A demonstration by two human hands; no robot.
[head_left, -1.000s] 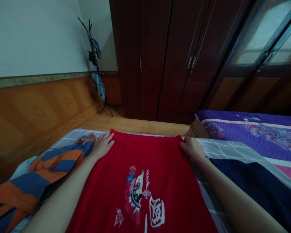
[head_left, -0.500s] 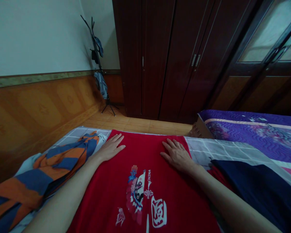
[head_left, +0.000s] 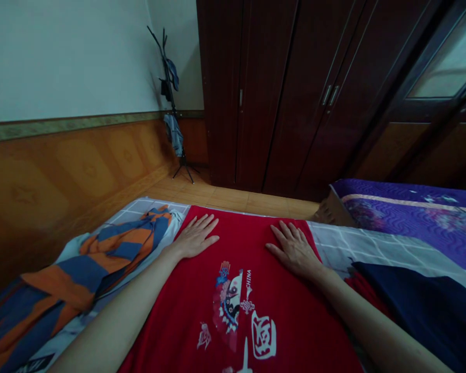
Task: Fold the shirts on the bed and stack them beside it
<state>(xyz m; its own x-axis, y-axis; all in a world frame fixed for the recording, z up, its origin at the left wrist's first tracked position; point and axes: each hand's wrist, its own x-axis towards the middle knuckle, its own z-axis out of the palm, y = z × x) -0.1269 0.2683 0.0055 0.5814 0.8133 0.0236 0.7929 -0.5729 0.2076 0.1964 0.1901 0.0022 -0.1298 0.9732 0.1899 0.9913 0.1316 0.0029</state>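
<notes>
A red T-shirt with a colourful printed design and the word CHINA lies spread flat on the bed in front of me. My left hand rests flat on its far left part, fingers apart. On the far right part lies my right hand, palm down with the fingers spread. To the left is a crumpled orange and blue striped garment. A dark navy garment sits to the right, with some red cloth showing beside it. The shirt's near end runs out of view.
Under the clothes is a grey checked bed sheet. A purple flowered bedspread lies to the right. Beyond the bed stand a dark wooden wardrobe and a black coat stand with items hanging on it.
The view has turned slightly left, so everything sits further right in the picture. My left hand has shifted a little inward on the shirt; the right hand stays about where it was.
</notes>
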